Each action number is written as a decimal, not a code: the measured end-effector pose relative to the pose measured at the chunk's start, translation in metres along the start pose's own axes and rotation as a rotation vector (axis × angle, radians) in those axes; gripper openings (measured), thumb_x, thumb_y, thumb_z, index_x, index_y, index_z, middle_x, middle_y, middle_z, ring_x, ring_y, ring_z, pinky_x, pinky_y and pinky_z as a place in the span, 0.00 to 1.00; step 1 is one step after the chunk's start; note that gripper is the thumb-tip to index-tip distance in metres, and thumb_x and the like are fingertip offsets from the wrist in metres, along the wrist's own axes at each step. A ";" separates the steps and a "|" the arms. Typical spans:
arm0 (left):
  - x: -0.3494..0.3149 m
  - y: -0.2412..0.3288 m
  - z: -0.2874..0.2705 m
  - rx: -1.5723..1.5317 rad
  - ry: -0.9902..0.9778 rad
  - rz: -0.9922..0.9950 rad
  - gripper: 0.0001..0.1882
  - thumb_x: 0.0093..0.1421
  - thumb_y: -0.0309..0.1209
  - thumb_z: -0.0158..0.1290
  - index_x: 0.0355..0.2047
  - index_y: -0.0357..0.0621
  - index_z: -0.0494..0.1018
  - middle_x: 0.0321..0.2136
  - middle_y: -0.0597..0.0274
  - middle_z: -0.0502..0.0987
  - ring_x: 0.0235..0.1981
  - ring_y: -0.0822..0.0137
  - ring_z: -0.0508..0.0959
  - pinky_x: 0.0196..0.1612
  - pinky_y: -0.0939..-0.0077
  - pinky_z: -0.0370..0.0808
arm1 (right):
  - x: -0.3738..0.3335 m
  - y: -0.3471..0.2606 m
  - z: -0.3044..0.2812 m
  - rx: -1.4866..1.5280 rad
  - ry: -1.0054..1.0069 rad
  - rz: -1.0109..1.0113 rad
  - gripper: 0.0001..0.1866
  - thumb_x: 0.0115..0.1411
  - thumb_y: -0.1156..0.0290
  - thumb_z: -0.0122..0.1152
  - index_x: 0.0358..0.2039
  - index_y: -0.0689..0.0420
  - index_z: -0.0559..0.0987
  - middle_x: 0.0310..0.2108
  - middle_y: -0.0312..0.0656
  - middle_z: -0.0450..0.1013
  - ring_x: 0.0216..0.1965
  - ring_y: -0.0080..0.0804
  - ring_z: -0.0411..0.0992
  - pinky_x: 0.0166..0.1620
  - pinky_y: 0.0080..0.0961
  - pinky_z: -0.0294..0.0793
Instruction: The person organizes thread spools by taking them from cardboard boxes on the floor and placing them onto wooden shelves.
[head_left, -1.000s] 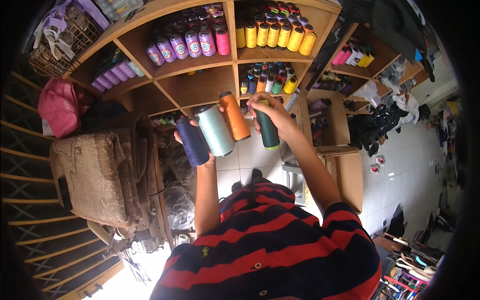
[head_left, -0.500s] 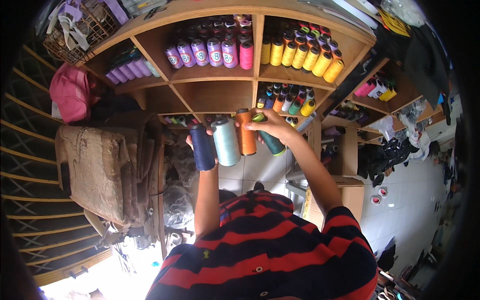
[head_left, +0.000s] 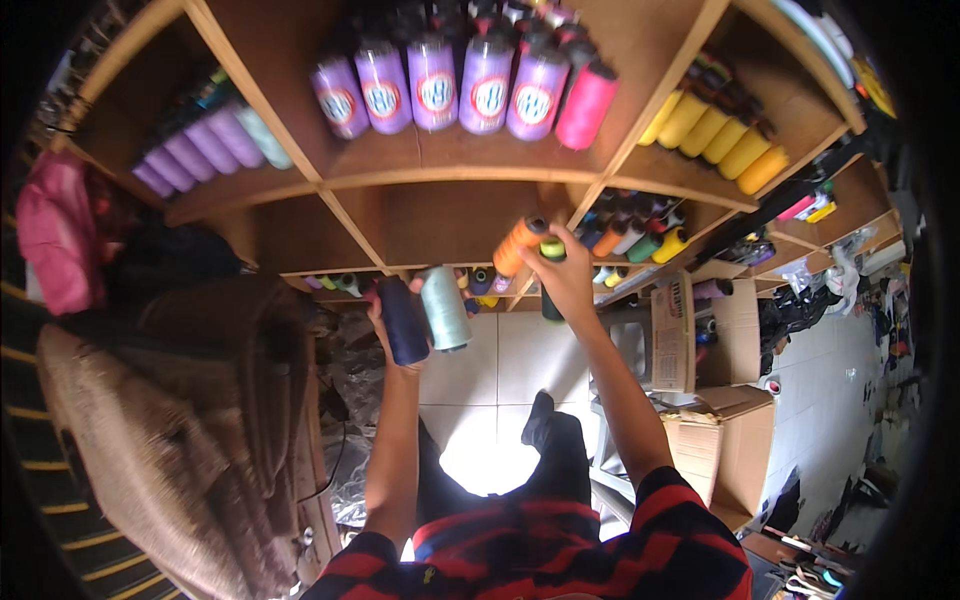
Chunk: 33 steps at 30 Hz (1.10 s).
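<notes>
My left hand (head_left: 376,314) is closed around a navy thread spool (head_left: 405,325) and a pale aqua thread spool (head_left: 444,310), held side by side; most of its fingers are hidden behind them. In my right hand (head_left: 570,275) are an orange thread spool (head_left: 519,247), tilted, and a dark green thread spool (head_left: 552,304) with a lime top, partly covered by the fingers. The orange spool is in front of a bare compartment of the wooden shelf (head_left: 440,178), at that compartment's right side.
Purple spools (head_left: 434,85) and a pink spool (head_left: 587,108) stand in the upper middle compartment, yellow spools (head_left: 728,142) to their right. Mixed-colour spools (head_left: 645,247) fill the compartment below the yellow ones. A brown cloth pile (head_left: 170,420) is at left, cardboard boxes (head_left: 745,440) at right.
The shelf is now closer. My right hand, with the orange and green spools, has moved apart from my left hand toward the shelf. The orange spool now tilts.
</notes>
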<state>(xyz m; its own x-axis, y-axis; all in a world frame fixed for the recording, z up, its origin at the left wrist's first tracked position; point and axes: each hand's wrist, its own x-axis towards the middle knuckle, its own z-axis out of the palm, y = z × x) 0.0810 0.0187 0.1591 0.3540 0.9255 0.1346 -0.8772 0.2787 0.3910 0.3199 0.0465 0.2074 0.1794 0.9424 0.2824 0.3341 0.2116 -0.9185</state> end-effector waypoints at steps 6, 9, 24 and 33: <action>0.006 -0.009 -0.104 -0.055 -0.136 0.001 0.47 0.48 0.69 0.47 0.59 0.45 0.63 0.59 0.39 0.58 0.51 0.41 0.69 0.48 0.42 0.71 | 0.059 0.094 0.089 -0.127 0.169 0.050 0.19 0.47 0.65 0.69 0.39 0.56 0.77 0.31 0.49 0.75 0.34 0.45 0.72 0.36 0.36 0.71; 0.008 -0.023 -0.118 -0.086 -0.026 -0.021 0.52 0.46 0.70 0.47 0.59 0.39 0.60 0.59 0.39 0.59 0.50 0.43 0.70 0.47 0.43 0.72 | 0.107 0.124 0.098 -0.261 0.266 0.095 0.19 0.44 0.62 0.69 0.38 0.53 0.79 0.35 0.54 0.77 0.40 0.55 0.75 0.43 0.44 0.74; -0.004 -0.019 -0.143 -0.136 -0.176 0.019 0.38 0.52 0.66 0.46 0.55 0.55 0.72 0.62 0.30 0.50 0.56 0.30 0.62 0.49 0.34 0.68 | 0.211 0.154 0.137 -0.578 0.269 0.192 0.26 0.43 0.51 0.70 0.45 0.44 0.79 0.44 0.48 0.76 0.49 0.48 0.72 0.52 0.39 0.72; 0.014 -0.028 -0.139 -0.146 -0.163 0.010 0.40 0.50 0.66 0.48 0.56 0.55 0.71 0.62 0.32 0.51 0.56 0.31 0.62 0.51 0.31 0.64 | 0.175 0.164 0.122 -0.531 0.253 -0.050 0.30 0.47 0.51 0.70 0.44 0.59 0.75 0.35 0.46 0.77 0.34 0.39 0.77 0.35 0.33 0.76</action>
<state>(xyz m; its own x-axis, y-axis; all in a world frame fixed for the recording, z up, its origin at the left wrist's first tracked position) 0.0655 0.0598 0.0237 0.3828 0.8780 0.2875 -0.9142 0.3152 0.2546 0.2930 0.2778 0.0724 0.3452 0.8296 0.4389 0.7538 0.0335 -0.6563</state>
